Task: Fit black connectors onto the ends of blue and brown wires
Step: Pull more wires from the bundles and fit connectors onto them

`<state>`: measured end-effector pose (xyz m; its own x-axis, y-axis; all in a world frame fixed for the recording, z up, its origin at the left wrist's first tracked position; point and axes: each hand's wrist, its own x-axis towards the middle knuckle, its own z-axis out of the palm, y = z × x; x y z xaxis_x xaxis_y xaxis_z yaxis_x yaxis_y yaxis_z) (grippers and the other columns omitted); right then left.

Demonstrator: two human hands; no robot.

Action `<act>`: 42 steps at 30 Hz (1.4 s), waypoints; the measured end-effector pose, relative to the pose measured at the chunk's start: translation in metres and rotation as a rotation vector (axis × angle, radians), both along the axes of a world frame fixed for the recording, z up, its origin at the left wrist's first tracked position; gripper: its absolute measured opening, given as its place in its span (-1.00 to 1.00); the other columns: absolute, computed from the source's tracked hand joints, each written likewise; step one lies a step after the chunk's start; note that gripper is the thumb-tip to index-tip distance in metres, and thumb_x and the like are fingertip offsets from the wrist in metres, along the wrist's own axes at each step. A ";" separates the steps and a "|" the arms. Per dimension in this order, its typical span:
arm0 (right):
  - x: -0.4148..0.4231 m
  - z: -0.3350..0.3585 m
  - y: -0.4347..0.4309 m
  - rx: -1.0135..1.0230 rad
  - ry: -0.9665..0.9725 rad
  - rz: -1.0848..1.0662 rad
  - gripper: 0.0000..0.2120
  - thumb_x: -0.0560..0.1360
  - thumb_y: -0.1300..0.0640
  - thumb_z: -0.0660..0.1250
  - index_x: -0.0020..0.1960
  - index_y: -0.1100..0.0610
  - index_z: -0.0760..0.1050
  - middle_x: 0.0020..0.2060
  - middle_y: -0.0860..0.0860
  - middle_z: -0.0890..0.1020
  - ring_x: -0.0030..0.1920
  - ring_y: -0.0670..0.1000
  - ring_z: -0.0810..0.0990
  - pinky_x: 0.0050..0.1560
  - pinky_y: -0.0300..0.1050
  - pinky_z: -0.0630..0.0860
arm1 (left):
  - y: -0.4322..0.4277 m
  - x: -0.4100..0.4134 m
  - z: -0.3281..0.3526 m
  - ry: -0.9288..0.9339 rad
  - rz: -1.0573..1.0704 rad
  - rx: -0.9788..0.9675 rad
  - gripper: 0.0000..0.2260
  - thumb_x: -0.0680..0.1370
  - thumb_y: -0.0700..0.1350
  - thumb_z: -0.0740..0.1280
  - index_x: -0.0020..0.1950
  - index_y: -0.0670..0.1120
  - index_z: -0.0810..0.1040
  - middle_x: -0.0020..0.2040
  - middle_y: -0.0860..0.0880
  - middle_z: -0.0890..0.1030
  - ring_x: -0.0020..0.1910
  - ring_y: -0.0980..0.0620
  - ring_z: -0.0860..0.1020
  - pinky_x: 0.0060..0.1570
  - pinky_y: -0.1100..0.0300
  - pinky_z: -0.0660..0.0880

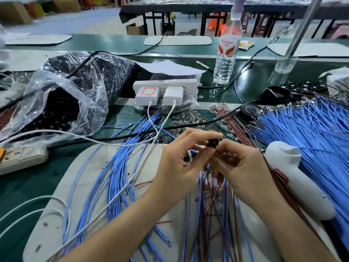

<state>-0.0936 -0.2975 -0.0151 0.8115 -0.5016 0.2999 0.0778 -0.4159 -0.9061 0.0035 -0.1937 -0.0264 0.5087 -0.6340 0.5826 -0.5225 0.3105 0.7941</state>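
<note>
- Head view looks down on both hands meeting over a pale work mat [62, 186] on a green bench.
- Left hand [181, 163] is curled closed, thumb and forefinger pinching a small black connector [213, 143]; more dark pieces seem tucked in its palm, though I cannot tell what they are.
- Right hand [238, 163] is closed too, fingertips pressed up against the same connector, apparently feeding a wire end into it; the wire tip itself is hidden.
- Blue and brown wires [211, 205] hang below the hands in a loose bunch and trail toward the person.
- These wires look thin, light and floppy, so I would grip one just behind its tip, where it will not buckle.
- That connector looks like hard, smooth plastic, tiny and easy to drop; a firm pinch on its sides suits it.
- Nearby: a thick fan of blue wires [309, 133] to the right, a crinkled clear bag [79, 95] of dark parts to the left, and a white handheld tool [294, 178] with rounded shell.
</note>
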 end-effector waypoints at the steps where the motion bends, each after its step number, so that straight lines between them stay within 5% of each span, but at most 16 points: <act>1: 0.000 0.000 0.000 0.007 -0.028 -0.018 -0.77 0.43 0.28 0.44 -0.31 0.01 0.52 -0.52 -0.04 0.55 -0.54 -0.07 0.53 -0.42 -0.28 0.44 | 0.000 0.000 -0.001 -0.013 -0.002 -0.007 -0.72 0.51 -0.33 0.33 0.15 -0.04 0.58 0.02 0.02 0.58 0.00 0.05 0.57 0.01 0.24 0.49; 6: 0.001 -0.006 0.001 -0.084 -0.085 -0.084 -0.85 0.43 0.37 0.40 -0.21 0.15 0.55 -0.46 0.00 0.60 -0.47 -0.14 0.61 -0.37 -0.43 0.45 | 0.000 -0.001 0.000 -0.048 -0.009 -0.030 -0.75 0.51 -0.31 0.35 0.13 -0.03 0.57 0.03 0.06 0.59 0.05 0.06 0.57 -0.01 0.17 0.51; 12: 0.001 -0.005 0.002 -0.271 -0.154 -0.109 -0.68 0.44 0.39 0.39 -0.18 -0.04 0.49 -0.31 -0.02 0.61 -0.39 -0.22 0.61 -0.33 -0.48 0.44 | 0.000 0.000 0.000 -0.031 -0.005 -0.043 -0.77 0.51 -0.27 0.36 0.11 -0.03 0.57 0.02 0.06 0.58 0.05 0.04 0.57 -0.01 0.15 0.52; 20: 0.001 -0.006 0.000 -0.478 -0.110 -0.145 -0.87 0.41 0.41 0.38 -0.14 0.21 0.57 -0.32 -0.11 0.49 -0.30 -0.36 0.50 -0.25 -0.53 0.35 | 0.000 0.000 -0.001 -0.037 0.002 -0.036 -0.78 0.50 -0.29 0.37 0.09 -0.05 0.59 0.02 0.03 0.59 0.04 0.01 0.57 -0.05 0.11 0.54; 24: 0.000 -0.007 -0.001 -0.570 -0.057 -0.157 -0.85 0.39 0.40 0.31 -0.10 0.25 0.59 -0.30 -0.05 0.50 -0.28 -0.12 0.47 -0.24 -0.22 0.41 | 0.000 -0.001 -0.002 -0.059 0.021 0.008 -0.81 0.48 -0.32 0.39 0.06 -0.13 0.61 0.00 0.01 0.58 0.01 0.02 0.57 -0.10 0.03 0.55; 29: 0.000 -0.008 -0.002 -0.590 -0.040 -0.145 -0.87 0.42 0.36 0.26 -0.10 0.30 0.58 -0.25 0.08 0.57 -0.25 0.07 0.54 -0.23 -0.07 0.43 | -0.001 0.000 -0.003 -0.076 0.035 0.038 -0.81 0.48 -0.31 0.39 0.06 -0.12 0.62 0.00 0.02 0.58 0.01 0.03 0.57 -0.09 0.01 0.54; 42: 0.004 -0.015 -0.002 -0.579 -0.059 -0.196 -0.83 0.39 0.37 0.28 -0.08 0.31 0.60 -0.25 0.11 0.61 -0.26 0.09 0.57 -0.23 -0.17 0.42 | -0.002 0.002 -0.004 -0.049 0.046 0.021 -0.82 0.44 -0.30 0.43 0.02 -0.15 0.62 -0.08 0.00 0.57 -0.07 0.11 0.56 -0.03 0.18 0.51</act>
<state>-0.0893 -0.2993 -0.0300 0.6943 -0.3820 0.6100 -0.0065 -0.8508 -0.5255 0.0060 -0.1954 -0.0302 0.5085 -0.6231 0.5943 -0.5743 0.2688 0.7733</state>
